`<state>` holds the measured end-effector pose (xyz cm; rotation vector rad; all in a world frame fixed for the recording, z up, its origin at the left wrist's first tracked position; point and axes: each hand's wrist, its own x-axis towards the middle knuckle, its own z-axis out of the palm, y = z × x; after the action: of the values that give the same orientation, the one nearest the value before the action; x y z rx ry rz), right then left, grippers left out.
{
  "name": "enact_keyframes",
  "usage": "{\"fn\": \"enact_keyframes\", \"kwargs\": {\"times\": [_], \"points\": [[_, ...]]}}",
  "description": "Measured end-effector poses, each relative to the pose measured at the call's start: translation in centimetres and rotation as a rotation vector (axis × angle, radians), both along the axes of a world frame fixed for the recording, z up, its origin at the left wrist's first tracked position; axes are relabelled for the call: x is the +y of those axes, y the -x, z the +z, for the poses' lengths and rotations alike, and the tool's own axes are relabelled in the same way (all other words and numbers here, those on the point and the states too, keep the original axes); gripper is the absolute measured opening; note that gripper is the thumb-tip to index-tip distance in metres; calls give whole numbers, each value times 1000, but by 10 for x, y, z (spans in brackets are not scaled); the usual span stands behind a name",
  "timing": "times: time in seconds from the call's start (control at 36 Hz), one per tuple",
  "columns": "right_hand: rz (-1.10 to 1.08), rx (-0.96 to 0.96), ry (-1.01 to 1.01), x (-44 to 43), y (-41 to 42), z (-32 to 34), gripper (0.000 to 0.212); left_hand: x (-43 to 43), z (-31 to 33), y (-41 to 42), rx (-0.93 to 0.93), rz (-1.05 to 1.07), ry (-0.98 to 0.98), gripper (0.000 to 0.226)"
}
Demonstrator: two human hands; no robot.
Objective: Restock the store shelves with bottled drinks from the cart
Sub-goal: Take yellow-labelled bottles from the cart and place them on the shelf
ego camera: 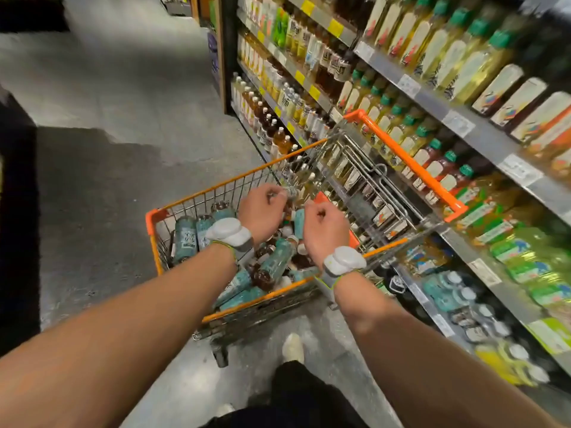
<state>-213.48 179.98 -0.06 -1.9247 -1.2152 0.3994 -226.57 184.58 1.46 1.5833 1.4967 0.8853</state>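
Left hand (pixel 264 211), right hand (pixel 324 225) curled over cart (pixel 216 187); grip contents indeterminate. Risk: piled bottles (pixel 275 261) shift, one drops

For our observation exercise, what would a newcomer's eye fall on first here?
An orange-rimmed cart sits mid-frame, heaped with teal-labelled bottles. The left hand and right hand reach into it, fingers curled. Shelves of green-capped bottles fill the right side.

A shop's drinks aisle: long grey metal shelves (pixel 432 103) packed with rows of green-capped bottled drinks (pixel 457 50), yellow and white price labels (pixel 335 27) along their edges, an orange-rimmed wire shopping cart (pixel 404 159) on the grey concrete floor (pixel 123 88).
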Motion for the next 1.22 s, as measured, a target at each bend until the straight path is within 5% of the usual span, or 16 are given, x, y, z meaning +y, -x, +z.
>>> {"fn": "enact_keyframes", "kwargs": {"times": [0.44,0.69,1.22], "points": [[-171,107,108,97,-128,-60,35,96,-54,-110,68,-91,73,24],[-197,61,329,146,-207,-111,37,154,-103,-192,132,-180,197,15],[139,-84,971,181,-218,-233,33,205,-210,-224,187,-98,476,14]]}}
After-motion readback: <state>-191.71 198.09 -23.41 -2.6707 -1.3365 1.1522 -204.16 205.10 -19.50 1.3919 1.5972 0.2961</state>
